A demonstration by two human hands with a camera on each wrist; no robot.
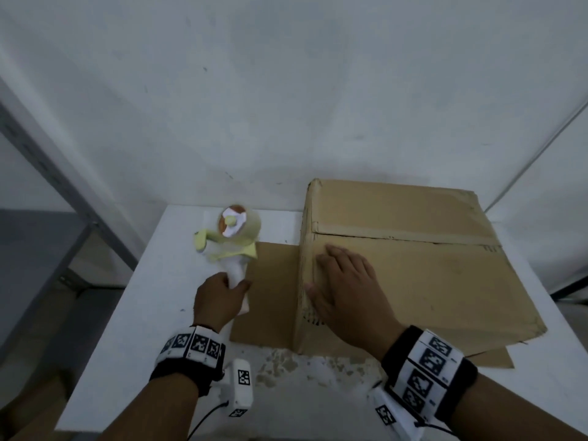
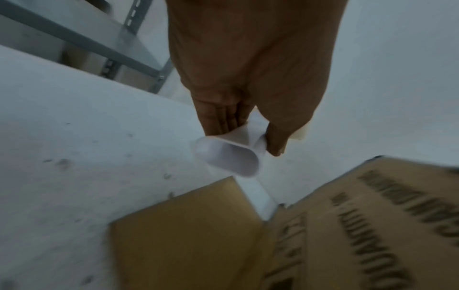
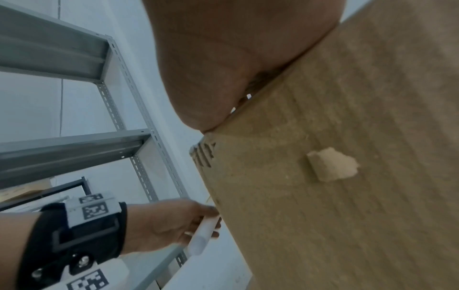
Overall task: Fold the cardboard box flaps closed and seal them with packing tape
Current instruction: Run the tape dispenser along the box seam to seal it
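A brown cardboard box (image 1: 420,259) stands on the white table (image 1: 152,281) with its top flaps folded down and meeting along a seam. My right hand (image 1: 343,281) lies flat on the near flap by the box's left edge, fingers straight, and its palm (image 3: 223,68) presses the cardboard (image 3: 347,176). To the left, my left hand (image 1: 219,297) grips the white handle (image 2: 228,157) of a yellow tape dispenser (image 1: 230,233) carrying a roll of clear tape. The dispenser points away from me, beside the box's left wall.
A flat cardboard sheet (image 1: 267,291) lies under and left of the box. Grey metal shelving (image 1: 47,186) stands to the left of the table, and a white wall (image 1: 286,90) rises close behind. Scuffed patches mark the table's front edge.
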